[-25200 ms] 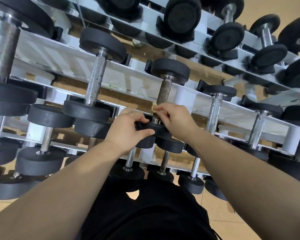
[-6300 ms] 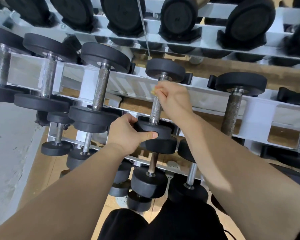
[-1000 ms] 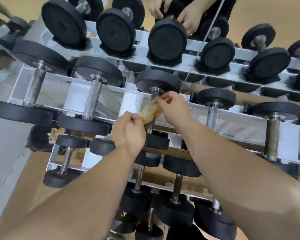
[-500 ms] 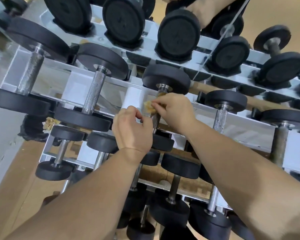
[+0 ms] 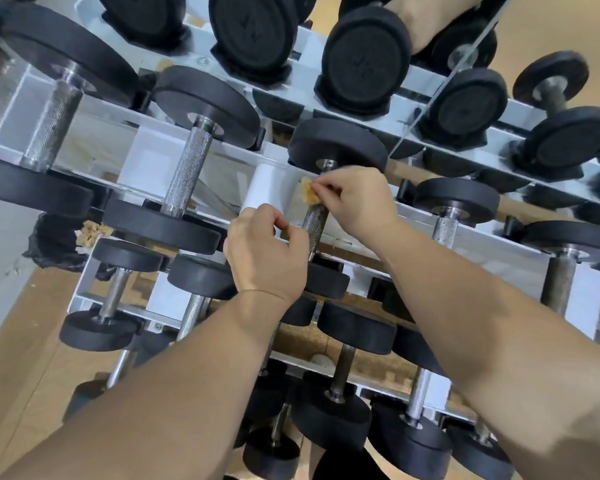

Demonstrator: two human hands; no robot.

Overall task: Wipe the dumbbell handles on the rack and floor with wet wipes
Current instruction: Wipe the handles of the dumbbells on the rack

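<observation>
The wipe (image 5: 309, 195) is a stained yellow-brown. The handle (image 5: 315, 225) is silver-grey with a fine cross-hatched knurl. The weights (image 5: 338, 145) are matte black, the rack (image 5: 267, 192) is white and the floor (image 5: 25, 327) is tan. The black bag (image 5: 54, 242) shows tan scraps (image 5: 90, 232).

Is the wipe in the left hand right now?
No, the right hand pinches the crumpled wipe at the top of the dumbbell handle; the left hand is lower, apart from the wipe.
</observation>
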